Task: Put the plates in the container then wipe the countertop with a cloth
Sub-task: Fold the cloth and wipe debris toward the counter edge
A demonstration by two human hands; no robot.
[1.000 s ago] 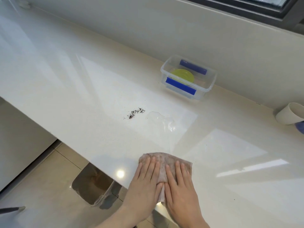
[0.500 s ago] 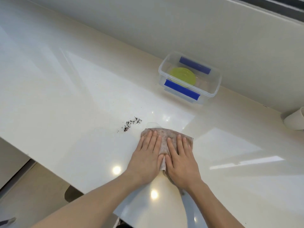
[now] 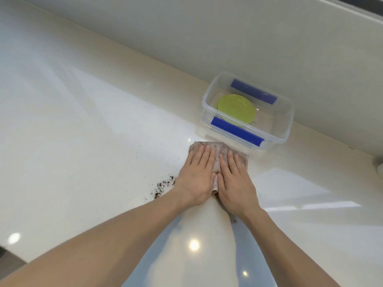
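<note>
A pinkish-grey cloth (image 3: pixel 219 151) lies flat on the white countertop (image 3: pixel 83 141). My left hand (image 3: pixel 196 177) and my right hand (image 3: pixel 234 181) press on it side by side, fingers stretched forward. The cloth's far edge is just short of a clear plastic container (image 3: pixel 289 125) with blue clips. A green plate (image 3: pixel 236 109) lies inside the container. A patch of dark crumbs (image 3: pixel 163 186) sits on the counter just left of my left wrist.
A pale wall (image 3: pixel 228 38) rises right behind the container. A white cup (image 3: pixel 380 165) shows at the right edge. The counter's front edge (image 3: pixel 18 258) drops off at the lower left.
Both hands have pushed the cloth away from the front edge, over the wet patch, up to the container. The crumbs now lie beside my left wrist.
</note>
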